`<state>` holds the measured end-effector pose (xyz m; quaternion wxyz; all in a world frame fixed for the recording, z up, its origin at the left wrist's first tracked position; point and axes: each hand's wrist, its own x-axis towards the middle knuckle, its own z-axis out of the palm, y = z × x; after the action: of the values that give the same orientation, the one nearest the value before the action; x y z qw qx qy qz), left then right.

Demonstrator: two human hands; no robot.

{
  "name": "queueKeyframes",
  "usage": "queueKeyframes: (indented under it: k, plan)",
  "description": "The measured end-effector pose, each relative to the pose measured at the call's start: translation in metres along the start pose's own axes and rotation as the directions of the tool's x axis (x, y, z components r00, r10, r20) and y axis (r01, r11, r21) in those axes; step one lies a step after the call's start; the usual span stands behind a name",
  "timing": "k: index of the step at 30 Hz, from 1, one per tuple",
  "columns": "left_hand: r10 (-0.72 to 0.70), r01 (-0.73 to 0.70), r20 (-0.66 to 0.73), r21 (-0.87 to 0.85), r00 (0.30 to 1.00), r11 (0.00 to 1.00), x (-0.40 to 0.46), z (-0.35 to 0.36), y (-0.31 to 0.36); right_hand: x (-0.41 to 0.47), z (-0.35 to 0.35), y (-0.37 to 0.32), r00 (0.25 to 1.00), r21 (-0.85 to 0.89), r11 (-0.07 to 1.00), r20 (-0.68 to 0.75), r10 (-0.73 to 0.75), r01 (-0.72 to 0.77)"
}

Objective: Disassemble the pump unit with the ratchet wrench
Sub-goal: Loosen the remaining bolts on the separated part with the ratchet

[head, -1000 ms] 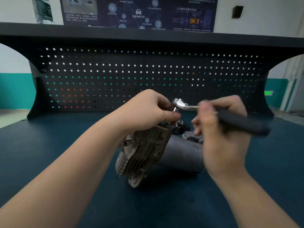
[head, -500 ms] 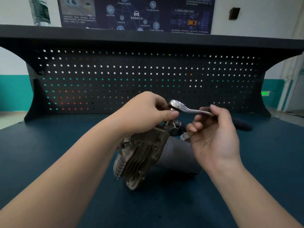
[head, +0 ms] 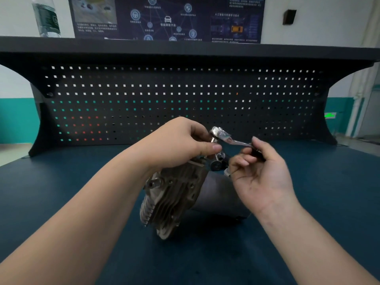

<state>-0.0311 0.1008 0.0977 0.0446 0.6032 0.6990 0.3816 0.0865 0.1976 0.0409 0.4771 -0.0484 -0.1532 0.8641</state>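
Since the earlier frame, the right hand (head: 261,173) has slid up the ratchet wrench (head: 226,138), fingers loosely curled round its shank. Left hand (head: 185,142) pinches the wrench head atop the pump unit (head: 176,196), lying on the surface (head: 61,182): heavy, rigid metal, best steadied by its finned casing.

Two hands, one ratchet wrench (head: 223,136), one pump unit (head: 174,194) (finned), one bottle (head: 46,17).
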Motion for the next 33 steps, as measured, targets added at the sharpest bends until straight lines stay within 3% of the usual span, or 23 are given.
queueKeyframes:
  k: [2,3,4,5,6,7,8,9,10,12,14,15,18,20,21,22,24,25,26,27,29,31,33]
  plan:
    - [-0.012,0.012,-0.018,-0.01,1.0,1.0,0.001,0.0,-0.001,-0.003,-0.002,0.001,0.974,-0.143,0.971,0.148,-0.173,0.194]
    - [-0.013,0.013,-0.024,-0.012,1.0,1.0,0.001,0.0,-0.001,-0.007,-0.003,0.0,0.9,-0.249,0.885,0.298,-0.318,0.394]
    - [-0.009,0.009,-0.025,-0.017,1.0,1.0,0.001,0.0,-0.001,-0.013,-0.003,0.0,0.736,-0.339,0.678,0.498,-0.46,0.653]
    - [0.002,-0.002,-0.02,-0.026,1.0,1.0,0.001,0.0,-0.002,-0.019,-0.002,0.0,0.5,-0.34,0.379,0.705,-0.503,0.861]
    - [0.019,-0.019,-0.008,-0.039,1.0,0.999,0.001,0.0,-0.002,-0.023,-0.003,0.001,0.275,-0.251,0.113,0.853,-0.443,0.961]
    - [0.035,-0.035,0.006,-0.052,0.999,0.998,0.001,-0.001,-0.003,-0.024,-0.005,0.001,0.143,-0.175,-0.05,0.914,-0.379,0.983]
    - [0.047,-0.046,0.021,-0.061,0.999,0.997,0.001,-0.002,-0.004,-0.023,-0.006,0.001,0.112,-0.16,-0.104,0.925,-0.364,0.982]
    - [0.054,-0.052,0.036,-0.064,0.998,0.997,0.0,-0.003,-0.004,-0.023,-0.006,0.0,0.159,-0.206,-0.08,0.904,-0.396,0.975]
    - [0.055,-0.052,0.05,-0.062,0.997,0.997,0.0,-0.004,-0.005,-0.022,-0.005,-0.002,0.27,-0.286,0.033,0.853,-0.446,0.958]
    - [0.044,-0.041,0.063,-0.043,0.997,0.998,-0.002,-0.005,-0.005,-0.021,-0.002,-0.002,0.601,-0.382,0.476,0.63,-0.493,0.792]
    - [0.025,-0.024,0.044,-0.031,0.999,0.999,-0.002,-0.004,-0.003,-0.014,-0.001,0.001,0.898,-0.212,0.902,0.321,-0.299,0.376]
    - [0.012,-0.011,0.027,-0.024,1.0,1.0,-0.002,-0.003,-0.001,-0.011,-0.001,0.001,0.969,-0.08,0.98,0.182,-0.165,0.182]
    - [-0.03,0.03,-0.021,-0.001,0.999,1.0,-0.003,0.001,0.003,-0.003,-0.001,0.0,1.0,0.059,0.998,0.008,0.019,-0.02]
    - [-0.05,0.05,-0.06,0.004,0.997,0.999,-0.002,0.003,0.002,-0.003,-0.004,0.001,0.989,-0.083,0.992,0.122,-0.082,0.093]
    - [-0.055,0.056,-0.075,0.005,0.996,0.998,-0.001,0.002,0.001,-0.006,-0.005,0.001,0.946,-0.193,0.947,0.254,-0.203,0.256]
    - [-0.052,0.053,-0.077,0.001,0.996,0.999,-0.001,0.002,0.0,-0.011,-0.006,0.001,0.825,-0.309,0.8,0.433,-0.363,0.514]
    - [-0.02,0.018,-0.04,-0.038,0.999,0.999,-0.001,0.0,-0.001,-0.023,-0.008,0.007,0.377,-0.309,0.22,0.808,-0.453,0.925]
    - [-0.001,-0.001,-0.017,-0.066,1.0,0.998,-0.002,-0.001,-0.002,-0.024,-0.011,0.009,0.23,-0.238,0.031,0.885,-0.405,0.971]
    - [0.013,-0.013,-0.001,-0.084,1.0,0.996,-0.002,-0.002,-0.003,-0.024,-0.012,0.01,0.201,-0.226,-0.017,0.896,-0.395,0.974]
    - [0.023,-0.021,0.015,-0.091,1.0,0.996,-0.002,-0.003,-0.003,-0.025,-0.01,0.009,0.259,-0.27,0.036,0.868,-0.424,0.962]
    - [0.028,-0.025,0.036,-0.083,0.999,0.996,-0.003,-0.004,-0.004,-0.024,-0.004,0.005,0.516,-0.372,0.37,0.721,-0.463,0.851]
    - [0.016,-0.015,0.025,-0.048,1.0,0.999,-0.003,-0.004,-0.004,-0.021,-0.002,0.003,0.798,-0.316,0.784,0.492,-0.347,0.535]
    - [-0.013,0.013,-0.001,-0.04,1.0,0.999,-0.003,-0.003,-0.002,-0.015,0.001,0.0,0.946,-0.121,0.977,0.295,-0.136,0.178]
